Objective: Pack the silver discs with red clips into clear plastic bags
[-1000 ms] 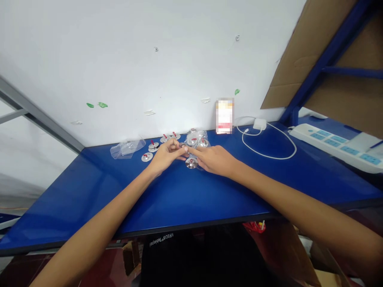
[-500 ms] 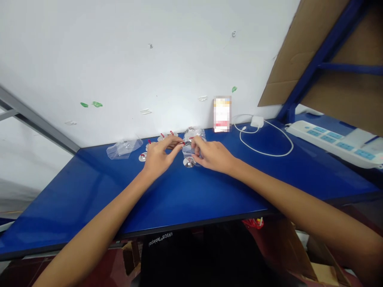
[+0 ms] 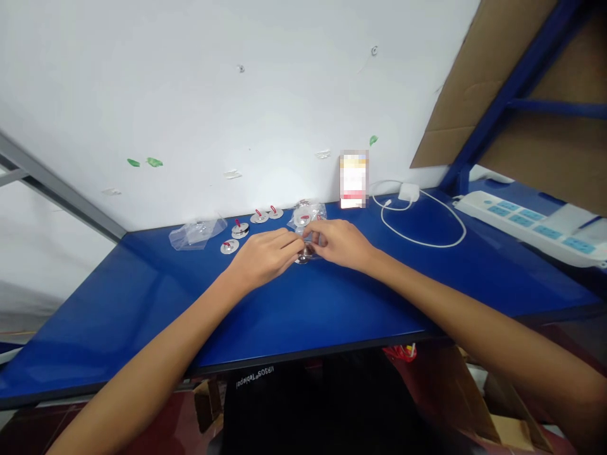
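Note:
My left hand (image 3: pixel 268 256) and my right hand (image 3: pixel 341 243) meet over the blue table (image 3: pixel 284 309), fingertips nearly touching. Between them is a shiny silver domed disc (image 3: pixel 307 251), pinched by the fingers of both hands and partly hidden by them. Just below it a second silver disc (image 3: pixel 301 260) shows its edge, close against the first. Behind my fingers lies a clear plastic bag (image 3: pixel 320 208) with a silver disc bearing a red tab (image 3: pixel 302 218). Left of my hands sit several silver discs with red loops (image 3: pixel 240 229), some stacked.
A crumpled clear bag (image 3: pixel 196 232) lies at the left, near the white wall (image 3: pixel 213 114). A lit phone (image 3: pixel 353 180) leans on the wall. Farther right are a white charger with cable (image 3: pixel 408 192) and a power strip (image 3: pixel 531 221).
Both hands have lowered the held disc toward the disc on the table. My left hand has shifted right, uncovering the red-looped discs.

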The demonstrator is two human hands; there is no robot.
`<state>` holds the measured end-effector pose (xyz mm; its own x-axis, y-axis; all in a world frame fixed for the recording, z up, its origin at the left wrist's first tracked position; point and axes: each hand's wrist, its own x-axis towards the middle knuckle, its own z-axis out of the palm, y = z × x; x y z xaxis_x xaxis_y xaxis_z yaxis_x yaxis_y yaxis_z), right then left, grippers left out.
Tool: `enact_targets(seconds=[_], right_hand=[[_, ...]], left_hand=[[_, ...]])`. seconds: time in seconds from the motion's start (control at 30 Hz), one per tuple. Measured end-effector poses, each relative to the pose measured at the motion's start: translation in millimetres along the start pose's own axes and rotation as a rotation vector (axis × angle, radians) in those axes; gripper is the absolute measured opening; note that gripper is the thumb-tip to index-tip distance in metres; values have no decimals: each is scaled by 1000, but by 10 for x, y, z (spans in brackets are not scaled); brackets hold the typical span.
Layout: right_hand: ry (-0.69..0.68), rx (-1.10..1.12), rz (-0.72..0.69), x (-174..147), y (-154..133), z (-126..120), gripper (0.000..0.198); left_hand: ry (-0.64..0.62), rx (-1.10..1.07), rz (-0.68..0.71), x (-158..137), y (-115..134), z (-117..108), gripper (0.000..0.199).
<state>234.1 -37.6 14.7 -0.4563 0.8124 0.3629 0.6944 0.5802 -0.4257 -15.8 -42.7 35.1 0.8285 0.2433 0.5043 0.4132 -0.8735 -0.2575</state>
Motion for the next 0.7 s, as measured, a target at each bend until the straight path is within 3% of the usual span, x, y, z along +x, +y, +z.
enact_targets(seconds=[0.17, 0.47, 0.7], right_hand=[[30, 0, 40, 6, -13, -22, 20], [64, 56, 69, -3, -80, -44, 3], [69, 154, 92, 3, -104, -9, 3]], left_hand=[[-39, 119, 42, 20, 15, 3, 21], [1, 162, -36, 11, 57, 102, 20], [26, 71, -110, 24, 107, 163, 24]])
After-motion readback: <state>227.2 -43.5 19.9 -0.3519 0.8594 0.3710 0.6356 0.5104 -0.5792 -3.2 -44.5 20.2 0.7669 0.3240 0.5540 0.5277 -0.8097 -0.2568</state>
